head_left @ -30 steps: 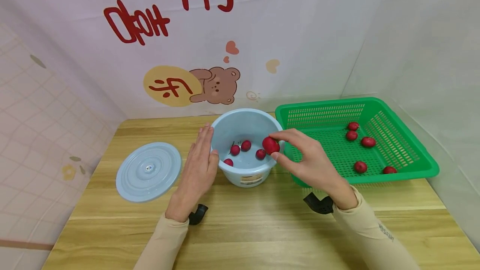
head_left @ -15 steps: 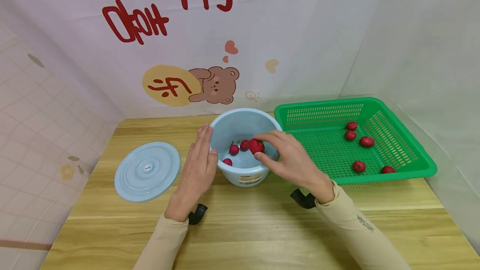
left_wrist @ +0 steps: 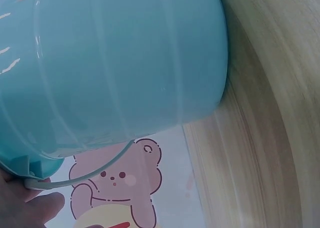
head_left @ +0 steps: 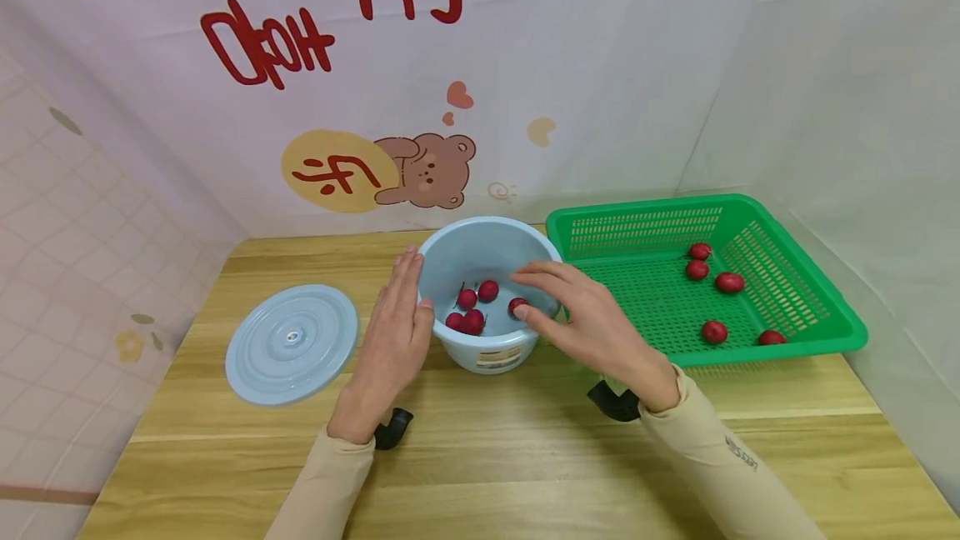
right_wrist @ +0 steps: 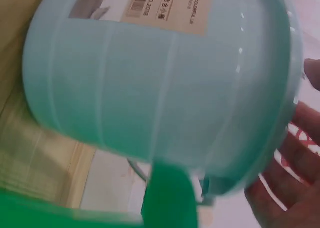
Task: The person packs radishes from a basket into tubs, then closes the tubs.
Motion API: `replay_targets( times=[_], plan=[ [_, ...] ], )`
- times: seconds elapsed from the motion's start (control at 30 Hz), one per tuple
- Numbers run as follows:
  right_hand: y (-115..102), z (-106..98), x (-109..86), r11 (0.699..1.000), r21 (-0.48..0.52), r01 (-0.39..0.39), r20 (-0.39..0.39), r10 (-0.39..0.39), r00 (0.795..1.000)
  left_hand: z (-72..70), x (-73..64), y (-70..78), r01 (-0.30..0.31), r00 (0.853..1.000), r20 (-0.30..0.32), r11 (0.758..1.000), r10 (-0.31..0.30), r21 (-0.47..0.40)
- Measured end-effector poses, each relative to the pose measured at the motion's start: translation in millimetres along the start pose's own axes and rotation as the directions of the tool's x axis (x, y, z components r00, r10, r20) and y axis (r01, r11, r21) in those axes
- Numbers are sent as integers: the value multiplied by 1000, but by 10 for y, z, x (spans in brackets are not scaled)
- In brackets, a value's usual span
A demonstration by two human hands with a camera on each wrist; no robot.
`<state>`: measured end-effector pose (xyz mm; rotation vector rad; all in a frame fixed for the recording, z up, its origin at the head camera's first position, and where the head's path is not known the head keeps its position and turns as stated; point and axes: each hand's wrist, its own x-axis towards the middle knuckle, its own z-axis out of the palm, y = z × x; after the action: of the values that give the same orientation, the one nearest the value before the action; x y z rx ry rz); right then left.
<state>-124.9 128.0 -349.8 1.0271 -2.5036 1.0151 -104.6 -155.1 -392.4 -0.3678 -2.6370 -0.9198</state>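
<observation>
A light blue bucket point(head_left: 491, 249) stands mid-table with several red radishes point(head_left: 487, 291) on its bottom. Straight fingers of my left hand point(head_left: 393, 340) rest along the bucket's left rim. Over the right rim, my right hand point(head_left: 588, 319) has its thumb and fingers spread apart, nothing between them. One radish shows just past its thumb tip. In the left wrist view the bucket's side fills much of the frame, with its thin handle point(left_wrist: 92, 174) hanging near my fingers. The right wrist view shows the printed label point(right_wrist: 165, 7) on the bucket's wall.
A green slotted basket point(head_left: 633, 211) sits right of the bucket, holding several more radishes point(head_left: 729, 282). The bucket's round blue lid point(head_left: 292, 344) lies flat on the wooden table point(head_left: 480, 457) at the left. A printed cloth point(head_left: 600, 65) hangs behind the table.
My right hand moved left over the bucket with a radish, then let it go. That radish now lies at the bottom near the front left. My left hand stayed at the rim.
</observation>
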Motion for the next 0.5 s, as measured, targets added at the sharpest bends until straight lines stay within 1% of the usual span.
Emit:
replay_targets(
  times=[0.07,0.2,0.4,0.5],
  plan=[
    [21,-50,-58,999,34,17,-27,-16,1000,-1,-1,2,2,1000,2,1000,-2,0],
    [71,-166,-166,996,66,66,-86,-60,994,2,0,2,6,1000,5,1000,-6,-1],
    [187,-325,-319,990,71,119,-155,-107,982,10,2,2,7,1000,4,1000,-7,-6],
    [269,-396,-395,988,63,139,-200,-124,972,16,2,0,7,1000,2,1000,-7,-6]
  ],
)
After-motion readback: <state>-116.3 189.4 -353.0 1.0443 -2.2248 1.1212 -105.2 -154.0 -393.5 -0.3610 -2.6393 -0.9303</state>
